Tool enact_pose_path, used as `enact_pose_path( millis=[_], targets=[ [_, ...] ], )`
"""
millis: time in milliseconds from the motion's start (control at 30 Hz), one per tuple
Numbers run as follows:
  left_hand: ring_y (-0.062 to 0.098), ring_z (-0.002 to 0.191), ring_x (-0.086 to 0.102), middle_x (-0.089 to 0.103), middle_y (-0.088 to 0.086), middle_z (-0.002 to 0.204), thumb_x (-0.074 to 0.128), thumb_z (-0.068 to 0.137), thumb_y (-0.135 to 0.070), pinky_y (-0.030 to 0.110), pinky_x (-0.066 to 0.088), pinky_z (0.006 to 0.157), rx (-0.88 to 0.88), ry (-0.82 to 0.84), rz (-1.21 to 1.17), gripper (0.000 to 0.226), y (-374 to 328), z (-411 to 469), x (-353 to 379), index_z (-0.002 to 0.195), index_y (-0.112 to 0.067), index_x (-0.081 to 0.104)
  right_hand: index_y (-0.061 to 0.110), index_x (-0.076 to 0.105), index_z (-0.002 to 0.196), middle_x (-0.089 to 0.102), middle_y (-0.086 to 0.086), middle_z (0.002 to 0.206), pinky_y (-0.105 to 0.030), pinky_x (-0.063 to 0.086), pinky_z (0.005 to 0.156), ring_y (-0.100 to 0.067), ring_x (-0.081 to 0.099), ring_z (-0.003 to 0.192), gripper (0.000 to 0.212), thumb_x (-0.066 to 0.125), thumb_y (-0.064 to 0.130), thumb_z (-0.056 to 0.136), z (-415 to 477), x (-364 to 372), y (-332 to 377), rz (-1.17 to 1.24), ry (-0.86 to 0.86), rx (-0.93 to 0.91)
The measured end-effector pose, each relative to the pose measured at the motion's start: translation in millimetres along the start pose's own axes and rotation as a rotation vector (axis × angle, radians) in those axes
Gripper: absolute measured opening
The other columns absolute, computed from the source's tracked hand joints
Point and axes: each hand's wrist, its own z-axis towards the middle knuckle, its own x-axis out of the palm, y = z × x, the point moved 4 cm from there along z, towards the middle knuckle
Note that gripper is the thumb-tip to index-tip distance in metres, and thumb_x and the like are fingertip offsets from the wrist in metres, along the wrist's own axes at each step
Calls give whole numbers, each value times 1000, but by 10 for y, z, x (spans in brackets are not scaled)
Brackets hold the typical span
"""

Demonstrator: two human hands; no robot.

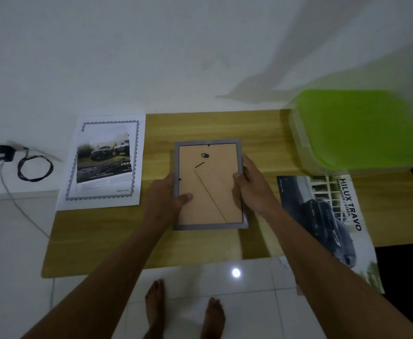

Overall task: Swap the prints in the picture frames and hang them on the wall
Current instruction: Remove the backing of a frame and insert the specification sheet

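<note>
A grey picture frame (pixel 209 184) lies face down on the wooden table (pixel 151 236), its tan backing board and small hanger facing up. My left hand (pixel 166 194) grips its left edge, thumb on the backing. My right hand (pixel 252 187) grips its right edge, thumb on the backing too. A car print laid on a white bordered sheet (pixel 102 162) rests at the table's left end. A second car print reading HILUX TRAVO (pixel 327 223) lies at the right, hanging over the front edge.
A plastic box with a green lid (pixel 362 130) stands at the back right against the white wall. A black charger with a coiled cable (pixel 22 160) hangs on the wall at left. My bare feet stand on white floor tiles (pixel 249 302) in front.
</note>
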Motion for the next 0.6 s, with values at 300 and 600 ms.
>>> enact_pose_path(
  millis=[300, 600],
  targets=[
    [21, 92, 51, 56, 4, 100, 75, 78, -41, 28, 36, 72, -26, -13, 160, 59, 369, 259, 314, 127, -19, 50, 28, -11, 156, -17, -11, 163, -48, -7, 119, -36, -21, 146, 70, 37, 32, 106, 132, 78, -179, -474, 140, 83],
    [29, 121, 43, 52, 9, 127, 68, 79, -49, 40, 36, 96, -18, -12, 321, 56, 428, 286, 361, 125, -23, 51, 15, 12, 157, 11, -5, 165, -50, -3, 122, -25, -4, 152, 59, 38, 28, 106, 201, 130, -306, -629, 55, -111]
  ],
)
